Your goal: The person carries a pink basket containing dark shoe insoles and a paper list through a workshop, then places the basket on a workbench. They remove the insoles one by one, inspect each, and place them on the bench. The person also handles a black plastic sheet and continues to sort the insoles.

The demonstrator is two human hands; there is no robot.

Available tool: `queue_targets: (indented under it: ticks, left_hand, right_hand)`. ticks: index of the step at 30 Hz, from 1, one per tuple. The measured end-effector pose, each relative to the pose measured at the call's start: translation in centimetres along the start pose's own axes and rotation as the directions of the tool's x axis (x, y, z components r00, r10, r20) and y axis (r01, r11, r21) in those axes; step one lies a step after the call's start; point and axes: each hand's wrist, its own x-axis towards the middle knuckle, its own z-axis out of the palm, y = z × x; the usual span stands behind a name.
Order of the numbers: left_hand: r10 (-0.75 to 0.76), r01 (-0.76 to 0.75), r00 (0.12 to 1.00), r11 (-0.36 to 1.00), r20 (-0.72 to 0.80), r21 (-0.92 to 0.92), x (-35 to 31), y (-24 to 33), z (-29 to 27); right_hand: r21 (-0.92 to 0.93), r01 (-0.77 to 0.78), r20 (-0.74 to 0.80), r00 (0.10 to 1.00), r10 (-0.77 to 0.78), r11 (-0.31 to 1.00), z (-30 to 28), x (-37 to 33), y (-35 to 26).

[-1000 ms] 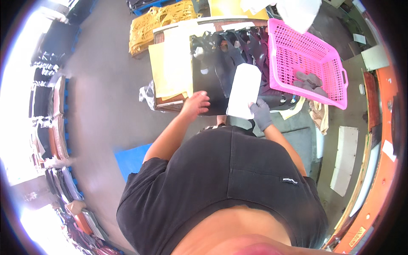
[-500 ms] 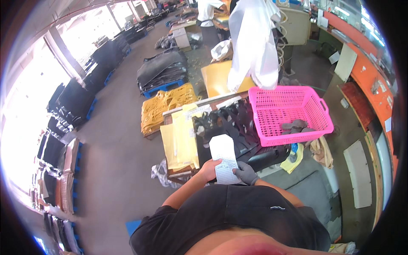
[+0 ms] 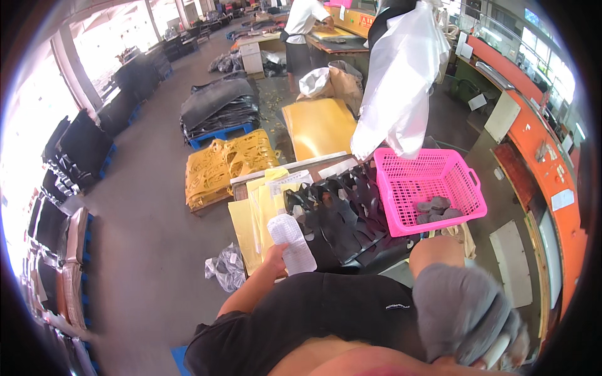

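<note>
My left hand is closed on the edge of a long white paper slip with rounded ends and faint lines, tilted over the near left part of the bench. Beneath and beyond it, yellow paper sheets overlap. Right of these lies a spread of black cut material with curved openings. Raised close to the camera at the lower right is my right hand in a grey glove, partly smeared by motion. Its fingers curl in around something small and white that I cannot make out.
A pink plastic basket stands at the bench's right end with grey gloves inside. A white plastic sheet hangs beyond it. Yellow cut-out material and a black stack lie at far left. Another person works farther off.
My right hand has left the paper slip and come up toward the camera at lower right. My left hand keeps the slip, now farther left. The view has shifted slightly.
</note>
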Motion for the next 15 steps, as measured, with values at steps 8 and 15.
queue_targets:
  ticks: [8, 15]
  left_hand:
    - [0.029, -0.032, 0.999, 0.988, 0.023, 0.148, 1.7, 2.5, 1.2]
    - [0.074, -0.076, 0.997, 0.987, 0.025, 0.139, 0.8, 4.2, 2.3]
  right_hand:
    - [0.267, -0.27, -0.002, 0.96, 0.281, 0.925, 3.4, -5.6, 4.2]
    - [0.189, -0.468, 0.111, 0.884, 0.455, 0.863, 1.7, -8.2, 4.6]
